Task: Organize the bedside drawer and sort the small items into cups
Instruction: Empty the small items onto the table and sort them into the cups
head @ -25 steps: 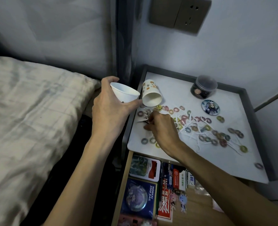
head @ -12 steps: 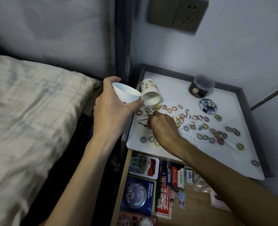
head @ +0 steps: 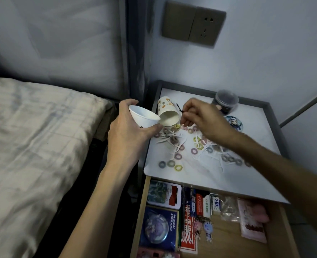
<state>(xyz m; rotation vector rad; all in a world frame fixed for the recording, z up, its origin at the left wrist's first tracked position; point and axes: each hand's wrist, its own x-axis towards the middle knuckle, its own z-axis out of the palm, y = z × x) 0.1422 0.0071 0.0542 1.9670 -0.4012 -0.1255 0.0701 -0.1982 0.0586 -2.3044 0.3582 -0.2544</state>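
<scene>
My left hand [head: 128, 135] holds a white paper cup [head: 142, 117], tilted with its mouth toward the nightstand. My right hand [head: 200, 120] is raised above the nightstand top [head: 196, 175], pinching a thin black hair pin [head: 179, 108] just right of the cup. A second, patterned paper cup [head: 168, 113] lies on its side behind the white one. Several small coloured hair ties [head: 170, 163] and white floss picks [head: 174, 144] are scattered over the white top. Below it, the wooden drawer [head: 224, 237] stands pulled out.
A dark lidded jar [head: 225, 102] and a round badge [head: 234, 122] sit at the back right. The drawer holds a card tin [head: 164, 193], a blue box [head: 159, 228], erasers, pens, keychain figures [head: 203, 227] and a pink packet [head: 252, 222]. A bed [head: 33, 146] lies left.
My right hand has lifted off the table surface with the black hair pin and moved up toward the white cup. My left hand holds the cup in much the same place.
</scene>
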